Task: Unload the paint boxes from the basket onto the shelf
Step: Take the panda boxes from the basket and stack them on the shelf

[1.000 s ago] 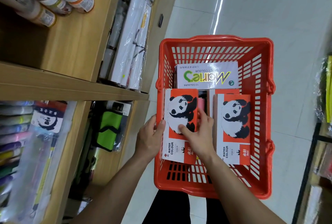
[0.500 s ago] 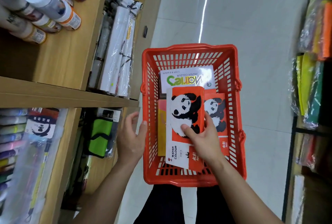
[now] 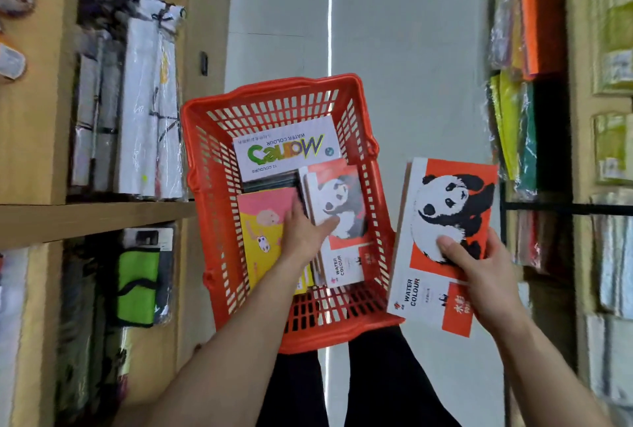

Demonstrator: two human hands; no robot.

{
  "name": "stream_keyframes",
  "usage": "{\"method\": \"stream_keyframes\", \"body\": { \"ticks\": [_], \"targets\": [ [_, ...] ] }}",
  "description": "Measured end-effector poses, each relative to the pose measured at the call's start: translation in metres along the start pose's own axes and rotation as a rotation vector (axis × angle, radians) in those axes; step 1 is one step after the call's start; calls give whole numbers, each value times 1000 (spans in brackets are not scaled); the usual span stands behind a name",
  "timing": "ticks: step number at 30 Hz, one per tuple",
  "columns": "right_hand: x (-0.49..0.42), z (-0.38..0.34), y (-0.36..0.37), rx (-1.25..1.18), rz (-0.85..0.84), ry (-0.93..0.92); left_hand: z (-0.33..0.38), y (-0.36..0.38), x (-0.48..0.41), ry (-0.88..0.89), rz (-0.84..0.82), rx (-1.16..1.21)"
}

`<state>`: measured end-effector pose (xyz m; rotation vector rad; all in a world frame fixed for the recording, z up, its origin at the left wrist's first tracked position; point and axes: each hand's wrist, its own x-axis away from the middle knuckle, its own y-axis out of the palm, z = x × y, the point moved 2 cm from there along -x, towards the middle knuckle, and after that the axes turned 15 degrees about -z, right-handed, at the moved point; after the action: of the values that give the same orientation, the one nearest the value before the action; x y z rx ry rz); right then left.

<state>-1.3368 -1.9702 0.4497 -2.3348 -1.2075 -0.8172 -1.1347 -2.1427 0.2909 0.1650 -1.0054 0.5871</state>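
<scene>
Outside the red basket (image 3: 202, 152), right hand (image 3: 486, 276) grips a panda box (image 3: 445, 238) marked "WATER COLOUR". Left hand (image 3: 305, 235), fingers spread, presses a second panda box (image 3: 342, 207) inside; far end, white box (image 3: 284, 149) reading "12 COLOURS".

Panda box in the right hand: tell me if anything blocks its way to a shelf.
Nothing visible does. The right hand holds the panda box outside the red basket, in open aisle air. The shelf on the right already looks packed with wrapped goods, so free space there is unclear.

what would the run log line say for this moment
right hand: holds panda box beside basket | left hand: on second panda box, grip unclear
</scene>
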Motion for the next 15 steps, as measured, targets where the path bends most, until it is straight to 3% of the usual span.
{"method": "stream_keyframes", "body": {
  "ticks": [9,15],
  "targets": [
    [-8,8,-8,-20,-55,19,8,18,6,81,86,-46],
    [-8,5,-6,-30,-81,20,13,22,20,78,89,100]
  ]
}}
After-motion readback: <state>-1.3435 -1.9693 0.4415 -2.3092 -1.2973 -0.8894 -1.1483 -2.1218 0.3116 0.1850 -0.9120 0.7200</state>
